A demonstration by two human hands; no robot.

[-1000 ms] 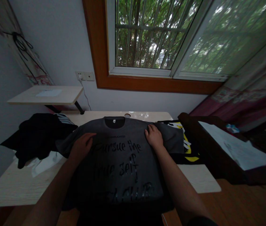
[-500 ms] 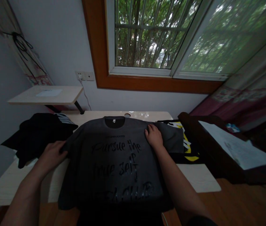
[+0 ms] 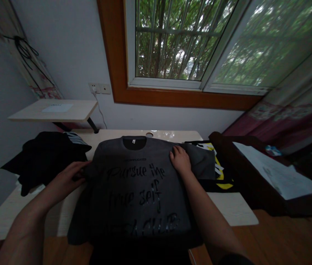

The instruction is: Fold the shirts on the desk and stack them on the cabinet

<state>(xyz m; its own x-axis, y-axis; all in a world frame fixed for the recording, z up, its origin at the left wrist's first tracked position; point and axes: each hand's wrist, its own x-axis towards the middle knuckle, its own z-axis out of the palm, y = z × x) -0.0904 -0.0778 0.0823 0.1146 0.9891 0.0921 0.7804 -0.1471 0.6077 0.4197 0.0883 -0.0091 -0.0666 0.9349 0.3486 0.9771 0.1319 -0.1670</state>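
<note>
A dark grey T-shirt (image 3: 138, 187) with glossy black lettering lies spread front up, its collar toward the wall and its lower part hanging past the table's near edge. My left hand (image 3: 71, 178) pinches the shirt near its left sleeve and shoulder, fingers closed on the cloth. On the right shoulder of the shirt rests my right hand (image 3: 180, 160), laid flat with its fingers pressing the fabric. Right of it, the shirt's other sleeve lies over a black, yellow and white garment (image 3: 222, 176).
Black clothing (image 3: 45, 154) is heaped on the left of the pale table (image 3: 233, 209). A raised shelf (image 3: 34, 114) with a paper label stands behind it. To the right are a dark brown piece of furniture (image 3: 216, 138) and a whitish sheet (image 3: 274, 173) on it.
My left hand has moved right and slightly away from me, drawing the left sleeve inward over the shirt. My right hand has stayed in place.
</note>
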